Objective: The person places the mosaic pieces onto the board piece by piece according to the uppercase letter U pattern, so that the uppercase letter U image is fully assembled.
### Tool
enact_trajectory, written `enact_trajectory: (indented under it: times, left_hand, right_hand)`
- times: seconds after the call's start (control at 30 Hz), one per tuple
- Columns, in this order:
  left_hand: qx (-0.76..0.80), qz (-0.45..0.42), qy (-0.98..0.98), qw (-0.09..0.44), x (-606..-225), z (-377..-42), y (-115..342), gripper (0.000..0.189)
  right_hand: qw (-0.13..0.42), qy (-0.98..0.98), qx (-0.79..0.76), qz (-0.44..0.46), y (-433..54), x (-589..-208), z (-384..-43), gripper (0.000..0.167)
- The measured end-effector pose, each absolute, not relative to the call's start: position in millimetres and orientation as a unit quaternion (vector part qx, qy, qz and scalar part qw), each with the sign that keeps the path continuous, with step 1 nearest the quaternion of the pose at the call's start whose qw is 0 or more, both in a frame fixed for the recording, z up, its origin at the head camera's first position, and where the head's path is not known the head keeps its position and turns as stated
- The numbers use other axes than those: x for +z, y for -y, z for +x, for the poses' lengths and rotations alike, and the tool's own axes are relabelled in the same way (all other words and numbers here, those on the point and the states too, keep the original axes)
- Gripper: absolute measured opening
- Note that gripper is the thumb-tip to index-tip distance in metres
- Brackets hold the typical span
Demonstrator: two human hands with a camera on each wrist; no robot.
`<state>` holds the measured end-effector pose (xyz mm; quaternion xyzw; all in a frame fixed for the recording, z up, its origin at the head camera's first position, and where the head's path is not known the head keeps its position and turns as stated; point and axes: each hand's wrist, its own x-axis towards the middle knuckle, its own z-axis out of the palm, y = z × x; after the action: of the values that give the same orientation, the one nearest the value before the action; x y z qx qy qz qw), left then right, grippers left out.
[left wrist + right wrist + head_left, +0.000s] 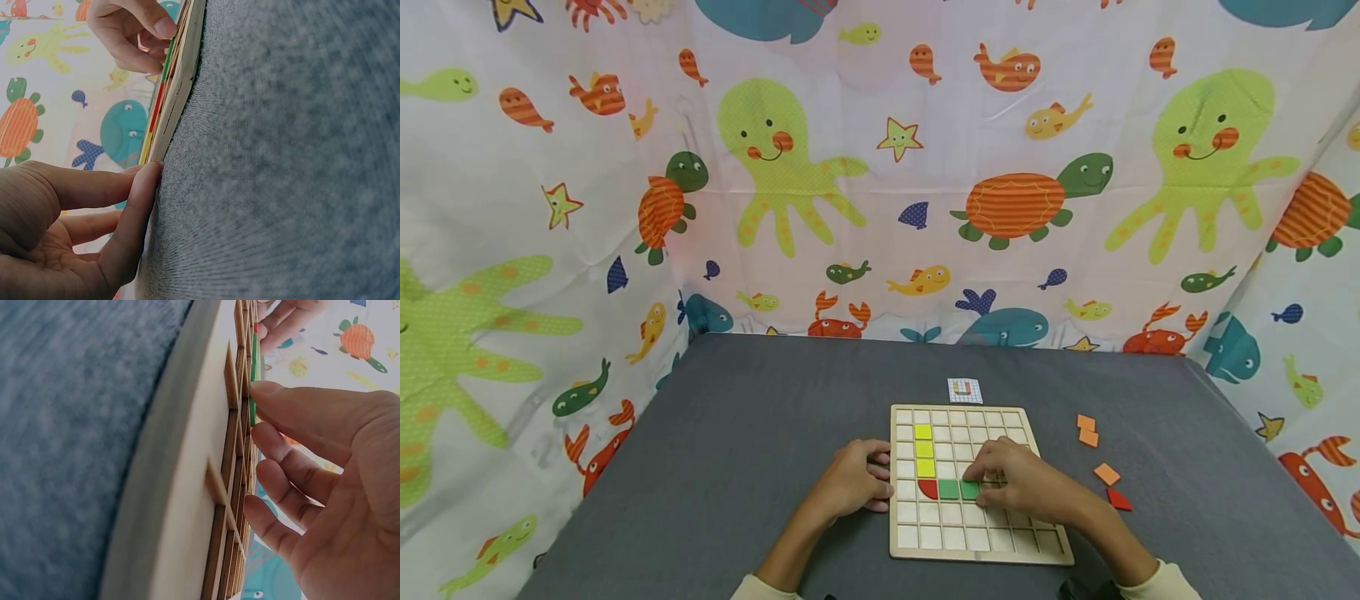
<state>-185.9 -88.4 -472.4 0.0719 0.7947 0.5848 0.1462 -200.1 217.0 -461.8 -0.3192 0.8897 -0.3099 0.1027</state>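
Right hand [1017, 477] pinches a green tile [970, 491] near the middle of the board [940, 554]; a skewed release could leave it unseated. Left hand [852, 479], fingers loose, touches the board's left edge: pushing could skid it.

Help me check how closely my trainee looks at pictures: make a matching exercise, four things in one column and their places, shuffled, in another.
Column one
1. Left hand
2. Patterned card
3. Right hand
4. Orange squares

Column two
A. Off the board, to its right
B. Fingers touching a green square
C. At the board's left edge
D. Just beyond the board's far edge

Right pairs: 1-C, 2-D, 3-B, 4-A
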Motion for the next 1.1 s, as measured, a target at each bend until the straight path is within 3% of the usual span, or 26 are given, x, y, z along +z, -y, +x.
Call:
enact_trajectory:
  times: [0.33, 0.77, 1.1]
  left_hand:
    - [0.59, 0.074, -0.79, 0.15, -472, -186, 89, 0.062]
    - [0.597, 0.073, -0.784, 0.155, -471, -186, 90, 0.063]
    - [0.595, 0.075, -0.785, 0.153, -472, -186, 89, 0.063]
  right_hand:
    - [0.082, -0.896, -0.311, -0.307, -223, -460, -197, 0.021]
    - [0.078, -0.904, -0.33, -0.259, -258, -459, -189, 0.032]
    - [0.026, -0.916, -0.325, -0.233, -293, -465, -183, 0.031]
